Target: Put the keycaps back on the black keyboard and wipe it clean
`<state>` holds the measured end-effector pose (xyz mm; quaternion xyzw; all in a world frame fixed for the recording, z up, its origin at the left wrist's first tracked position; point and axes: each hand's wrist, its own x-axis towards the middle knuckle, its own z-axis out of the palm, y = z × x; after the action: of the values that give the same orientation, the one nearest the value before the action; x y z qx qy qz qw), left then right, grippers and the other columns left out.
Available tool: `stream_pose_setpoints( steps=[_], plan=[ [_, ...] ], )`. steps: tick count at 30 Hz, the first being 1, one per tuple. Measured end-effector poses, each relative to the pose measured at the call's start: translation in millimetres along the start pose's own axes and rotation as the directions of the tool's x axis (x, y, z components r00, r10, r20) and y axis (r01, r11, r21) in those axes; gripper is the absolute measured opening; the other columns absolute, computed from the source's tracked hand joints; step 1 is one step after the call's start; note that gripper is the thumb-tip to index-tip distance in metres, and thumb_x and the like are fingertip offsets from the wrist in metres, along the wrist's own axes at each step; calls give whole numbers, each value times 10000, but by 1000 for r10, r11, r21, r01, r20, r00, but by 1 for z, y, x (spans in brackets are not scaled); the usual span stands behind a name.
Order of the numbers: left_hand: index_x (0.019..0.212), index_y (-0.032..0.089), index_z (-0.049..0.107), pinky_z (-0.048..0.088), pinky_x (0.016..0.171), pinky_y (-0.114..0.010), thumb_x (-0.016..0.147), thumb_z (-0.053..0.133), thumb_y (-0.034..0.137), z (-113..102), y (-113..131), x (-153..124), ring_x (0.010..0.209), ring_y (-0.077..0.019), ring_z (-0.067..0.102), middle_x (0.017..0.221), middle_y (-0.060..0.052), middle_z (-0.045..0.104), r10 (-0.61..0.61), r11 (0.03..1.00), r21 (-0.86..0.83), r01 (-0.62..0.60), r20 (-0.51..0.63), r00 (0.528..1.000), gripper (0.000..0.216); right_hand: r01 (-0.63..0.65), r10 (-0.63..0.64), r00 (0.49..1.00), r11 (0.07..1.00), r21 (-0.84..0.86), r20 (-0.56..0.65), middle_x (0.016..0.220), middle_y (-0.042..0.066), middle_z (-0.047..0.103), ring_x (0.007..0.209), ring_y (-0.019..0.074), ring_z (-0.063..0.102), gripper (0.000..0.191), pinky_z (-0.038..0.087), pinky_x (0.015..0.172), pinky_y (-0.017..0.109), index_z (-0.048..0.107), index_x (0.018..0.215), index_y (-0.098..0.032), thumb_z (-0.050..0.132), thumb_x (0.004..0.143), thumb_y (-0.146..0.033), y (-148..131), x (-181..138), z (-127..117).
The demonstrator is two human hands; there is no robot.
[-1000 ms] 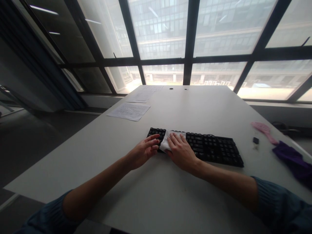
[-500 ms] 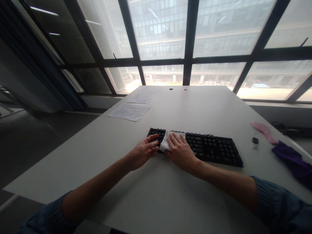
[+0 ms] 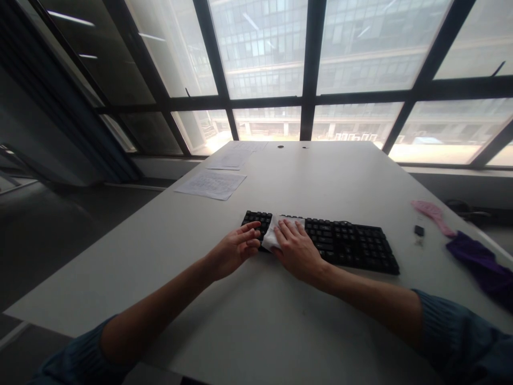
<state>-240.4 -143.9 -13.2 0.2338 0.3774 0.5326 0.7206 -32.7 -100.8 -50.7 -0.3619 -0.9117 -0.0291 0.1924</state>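
Note:
A black computer keyboard lies across the white desk in front of me. On its left half rests a white tissue, partly covered by my right hand. The fingers of that hand press the tissue down onto the keys, with the thumb near its lower edge. My left hand hovers by the keyboard's left end, palm turned inward and fingers apart and slightly curled. Nothing shows in it. Whether its fingertips touch the keys, I cannot tell.
Paper sheets lie at the desk's left edge. To the right are a pink hairbrush, a small black object and a purple cloth. Tall framed windows stand behind the white desk.

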Motion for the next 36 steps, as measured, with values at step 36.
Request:
stream_pose_setpoints(
  steps=[36],
  plan=[
    [1275, 216, 616, 496, 783, -251, 774, 792, 163, -2, 1, 0, 799, -118, 566, 919, -8, 524, 363, 644, 608, -464, 291, 885, 534, 4, -4, 1000, 1000, 3, 7, 1543, 230, 446, 1458, 356, 373, 555, 235, 1220, 528, 525, 1441, -52, 496, 1007, -399, 0, 0, 0]
  ],
)
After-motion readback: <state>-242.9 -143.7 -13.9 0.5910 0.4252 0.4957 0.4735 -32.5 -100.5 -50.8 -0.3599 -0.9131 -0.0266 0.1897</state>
